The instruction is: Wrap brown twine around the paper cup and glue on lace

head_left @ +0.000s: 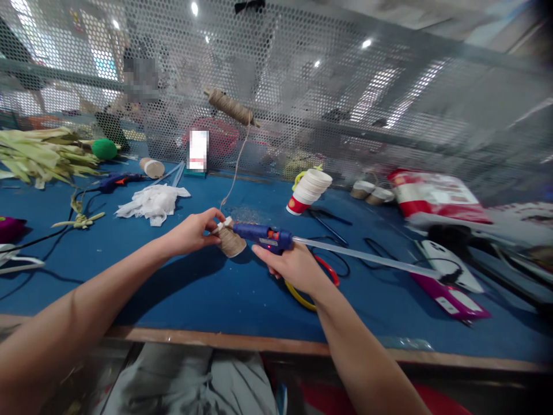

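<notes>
The twine-wrapped cup [232, 241] tilts over the blue table [207, 300], its white end pinched by the left hand [196, 231]; it looks light and crushable (probably paper underneath), so a gentle end hold suits. The right hand [298, 266] grips the glue gun [259, 233] close by.

Blue table [242, 300] — cups [310, 190], white scraps [153, 202]

Green ball [104, 149], pale leaves [47, 154], red package [440, 196]

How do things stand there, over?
Left grip holding twine-wrapped piece. Right grip on blue glue gun, pointed at it. Possible snag: twine strand between spool and left grip.
</notes>
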Tool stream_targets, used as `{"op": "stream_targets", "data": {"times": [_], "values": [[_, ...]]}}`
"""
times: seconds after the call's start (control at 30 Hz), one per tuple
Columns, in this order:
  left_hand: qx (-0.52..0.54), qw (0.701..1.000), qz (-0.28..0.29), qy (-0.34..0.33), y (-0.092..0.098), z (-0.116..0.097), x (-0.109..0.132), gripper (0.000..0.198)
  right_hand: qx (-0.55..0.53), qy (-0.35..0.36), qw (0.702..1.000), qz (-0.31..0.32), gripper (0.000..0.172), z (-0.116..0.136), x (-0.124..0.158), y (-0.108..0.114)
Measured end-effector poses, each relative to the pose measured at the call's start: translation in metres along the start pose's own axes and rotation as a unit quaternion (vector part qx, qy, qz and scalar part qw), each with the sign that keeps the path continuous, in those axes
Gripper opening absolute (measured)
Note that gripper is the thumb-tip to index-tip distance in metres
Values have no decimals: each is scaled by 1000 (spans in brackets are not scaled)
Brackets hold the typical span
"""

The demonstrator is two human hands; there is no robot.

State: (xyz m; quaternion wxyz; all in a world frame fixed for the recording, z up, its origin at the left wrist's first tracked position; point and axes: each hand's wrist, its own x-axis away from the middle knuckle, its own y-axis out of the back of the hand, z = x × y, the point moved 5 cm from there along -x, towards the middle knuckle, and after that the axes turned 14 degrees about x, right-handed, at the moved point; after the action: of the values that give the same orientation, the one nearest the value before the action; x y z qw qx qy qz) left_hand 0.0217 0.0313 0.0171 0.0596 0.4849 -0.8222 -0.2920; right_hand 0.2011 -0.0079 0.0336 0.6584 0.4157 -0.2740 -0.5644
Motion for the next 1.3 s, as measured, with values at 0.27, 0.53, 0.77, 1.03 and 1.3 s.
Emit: {"op": "stream_targets", "data": {"times": [0.27,0.53,0.77,1.03,1.3], "values": [[-5,1000,6,-9,1,-2,1,30,-7,-17,1000,12,36,-2,-4,5],[-7,1000,16,-2,1,-2,1,31,-35,-11,999,18,35,-5,-6,4],[-16,1000,18,-10,2,-3,2,31,-43,-11,999,12,34,-9,-8,3],[-17,1000,23,-10,1,-4,2,30,-52,-9,998,40,34,-1,-2,1],[-17,1000,20,-8,2,-2,2,32,-23,-23,999,16,34,-1,-3,4]]}}
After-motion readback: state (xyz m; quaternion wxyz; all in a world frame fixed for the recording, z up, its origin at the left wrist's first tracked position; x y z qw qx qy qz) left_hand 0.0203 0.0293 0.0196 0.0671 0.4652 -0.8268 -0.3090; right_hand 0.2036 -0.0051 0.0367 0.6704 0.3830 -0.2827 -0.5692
